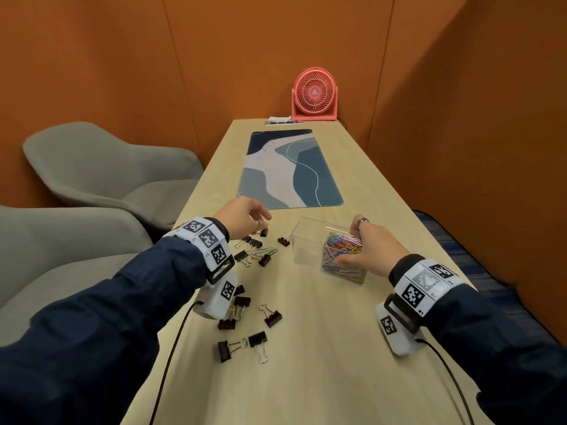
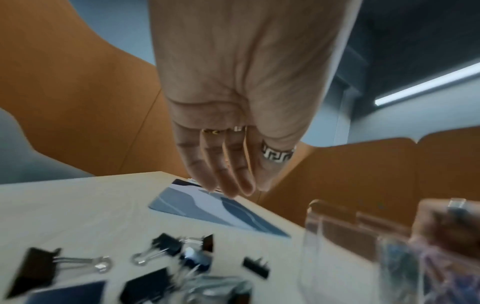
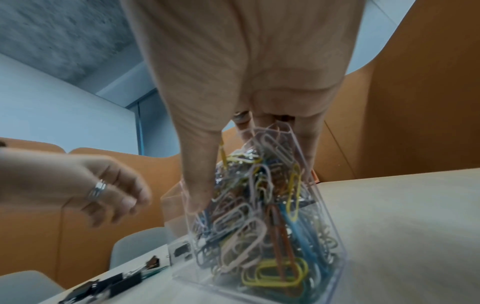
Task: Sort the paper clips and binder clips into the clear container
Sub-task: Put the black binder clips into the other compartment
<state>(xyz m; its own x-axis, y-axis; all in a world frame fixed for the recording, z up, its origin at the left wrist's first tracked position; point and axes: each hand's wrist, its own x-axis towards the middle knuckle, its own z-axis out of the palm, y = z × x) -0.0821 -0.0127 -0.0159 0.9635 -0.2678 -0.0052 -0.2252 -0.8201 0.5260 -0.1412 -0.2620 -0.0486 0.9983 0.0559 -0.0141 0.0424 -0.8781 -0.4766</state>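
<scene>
right hand: my right hand is clamped over the paper-clip end of the clear container, thumb on the near wall, fingers over the far rim. honestly it looks tipped a bit in the right wrist view, not flat on the desk.

left hand: my left hand is hovering over the far end of the binder clip pile, fingers loosely apart, nothing in it as far as I can see. the left wrist view is blurry so don't quote me.

paper clips: the paper clips are heaped in the right compartment, right up near the rim. a couple of green strays sit on the desk among the binder clips.

binder clips: the binder clips are all out, scattered from about 9 o'clock of the container down to 7 o'clock near my left wrist. the left compartment looks bare.

what could go wrong #1: if I tilt the container more, that heap spills over the rim or into the binder side.

what could go wrong #2: the wire handles overlap in the pile, so grabbing one could drag a neighbour or a green stray along, and it lands in the wrong compartment.

what could go wrong #3: my sleeve or the wrist cable could sweep the near clips off the 9 o'clock desk edge.
</scene>
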